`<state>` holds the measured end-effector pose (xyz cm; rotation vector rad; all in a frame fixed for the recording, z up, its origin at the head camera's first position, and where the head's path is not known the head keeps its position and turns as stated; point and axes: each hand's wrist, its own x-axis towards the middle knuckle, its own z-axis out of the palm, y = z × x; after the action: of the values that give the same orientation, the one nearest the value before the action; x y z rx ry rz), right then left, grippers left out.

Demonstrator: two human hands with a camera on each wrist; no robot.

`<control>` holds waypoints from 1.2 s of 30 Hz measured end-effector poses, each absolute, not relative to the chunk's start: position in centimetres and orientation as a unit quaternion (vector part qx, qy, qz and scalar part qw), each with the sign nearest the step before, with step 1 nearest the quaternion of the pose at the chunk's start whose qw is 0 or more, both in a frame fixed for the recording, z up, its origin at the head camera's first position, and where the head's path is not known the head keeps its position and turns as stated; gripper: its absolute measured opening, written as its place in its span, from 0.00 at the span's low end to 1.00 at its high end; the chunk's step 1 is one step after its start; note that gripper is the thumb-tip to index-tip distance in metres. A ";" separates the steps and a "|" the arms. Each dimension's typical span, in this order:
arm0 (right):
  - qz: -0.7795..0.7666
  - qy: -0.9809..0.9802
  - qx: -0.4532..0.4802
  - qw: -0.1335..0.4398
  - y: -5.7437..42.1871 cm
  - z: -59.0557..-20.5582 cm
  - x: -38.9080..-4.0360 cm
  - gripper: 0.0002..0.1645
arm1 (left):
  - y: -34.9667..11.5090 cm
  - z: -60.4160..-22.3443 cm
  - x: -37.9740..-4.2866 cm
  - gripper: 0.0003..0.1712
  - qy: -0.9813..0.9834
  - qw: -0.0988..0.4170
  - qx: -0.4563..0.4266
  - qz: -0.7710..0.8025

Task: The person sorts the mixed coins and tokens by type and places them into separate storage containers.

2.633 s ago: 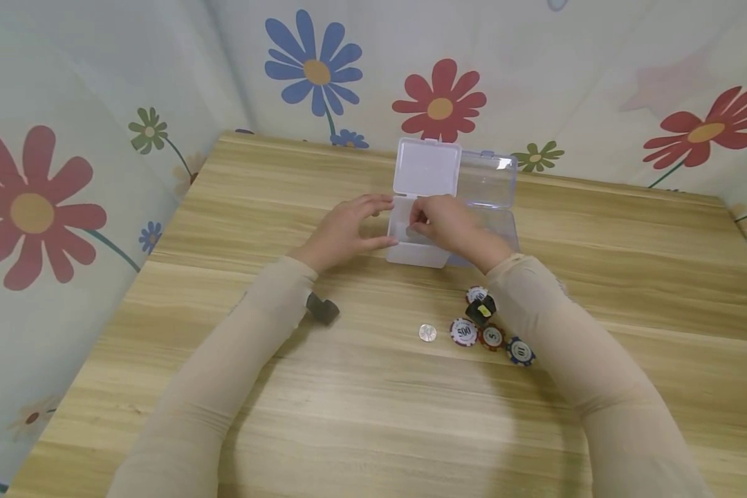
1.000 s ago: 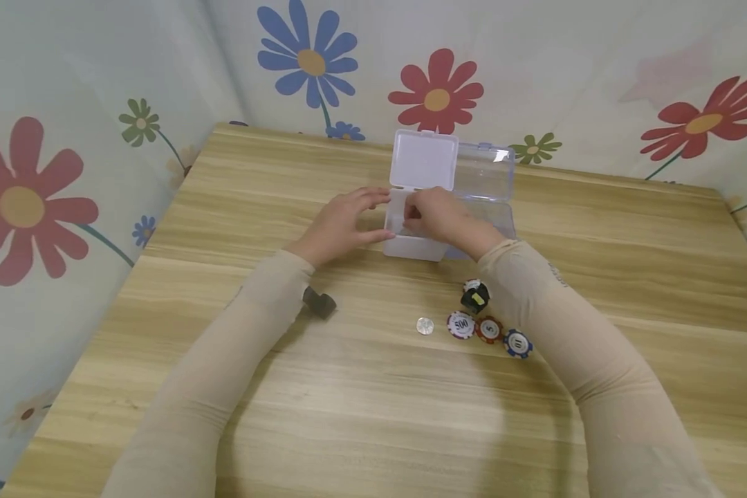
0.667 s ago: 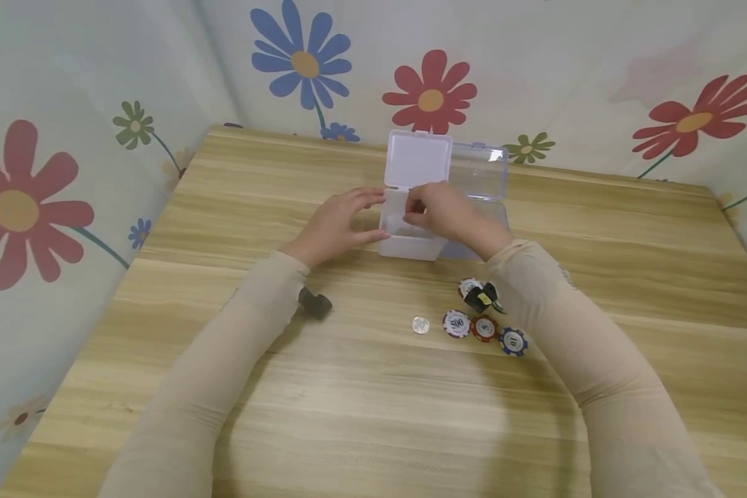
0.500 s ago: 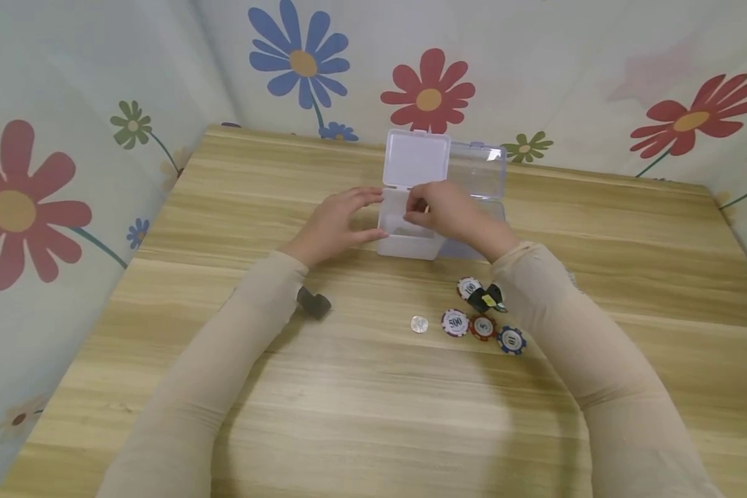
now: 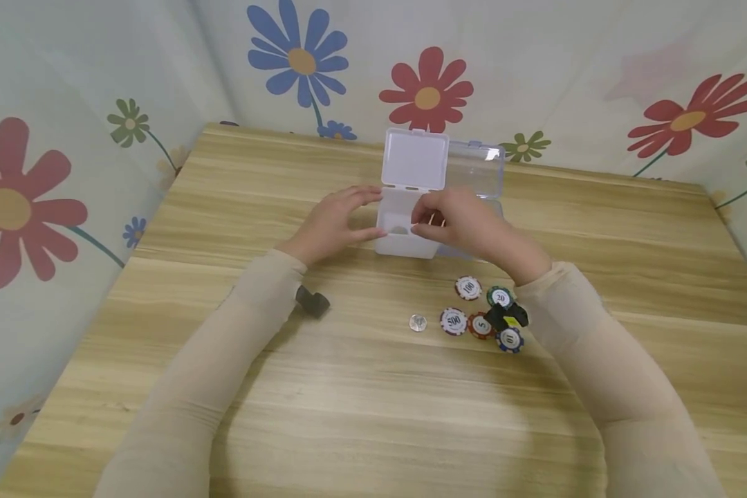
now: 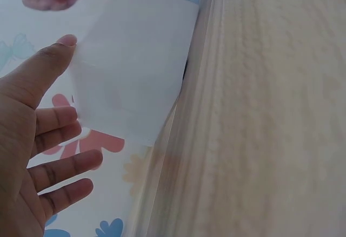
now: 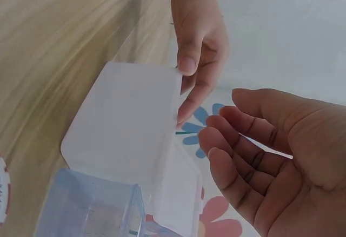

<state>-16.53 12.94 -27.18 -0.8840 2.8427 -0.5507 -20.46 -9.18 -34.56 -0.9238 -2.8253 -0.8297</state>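
Note:
A small white plastic box [image 5: 406,246] stands with its lid [image 5: 414,159] raised at the back. My left hand [image 5: 328,225] is at its left side, thumb and fingertips spread along the rim; in the left wrist view the fingers [image 6: 65,169] are fairly straight. Over the box's right part is my right hand [image 5: 463,216]. Seen from the right wrist, its fingers [image 7: 232,185] are loosely bent with nothing between them. Inside the box lies a small grey round piece [image 5: 400,229], like a coin. A clear bluish box [image 7: 89,204] with its lid up stands against the white box's right side.
Nearer me on the wooden table [image 5: 348,394] lie a silver coin [image 5: 418,323] and several poker chips: white 100 [image 5: 468,288], 500 [image 5: 453,321], red 5 [image 5: 480,325], green 20 [image 5: 501,297] and blue 10 [image 5: 510,339]. Flower-patterned cloth [image 5: 573,76] borders the table.
My right hand has moved back toward the right and up out of the white box, its fingers loosening. The grey round piece now shows inside, and the green chip is uncovered. The left hand stays put.

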 end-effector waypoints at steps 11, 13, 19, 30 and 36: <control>-0.207 0.922 -0.322 0.062 14.2 -27.9 -13.4 0.07 | -9.2 -34.7 -20.3 0.38 -0.918 0.028 -0.294 -0.265; -0.203 0.921 -0.326 0.058 14.4 -28.1 -13.0 0.07 | -9.2 -34.7 -20.3 0.38 -0.917 0.029 -0.295 -0.266; -0.210 0.914 -0.341 0.062 15.0 -29.9 -11.9 0.08 | -9.2 -34.8 -20.3 0.38 -0.915 0.032 -0.301 -0.266; -0.224 0.906 -0.356 0.048 16.0 -32.6 -10.6 0.09 | -9.1 -34.7 -20.2 0.38 -0.916 0.031 -0.300 -0.265; -0.191 0.912 -0.362 0.029 15.9 -33.3 -9.8 0.11 | -9.2 -34.8 -20.2 0.38 -0.913 0.035 -0.303 -0.271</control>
<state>-9.84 15.94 -33.32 -1.1172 2.8135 -0.5887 -20.24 -9.16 -34.79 -0.9326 -2.8056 -0.8321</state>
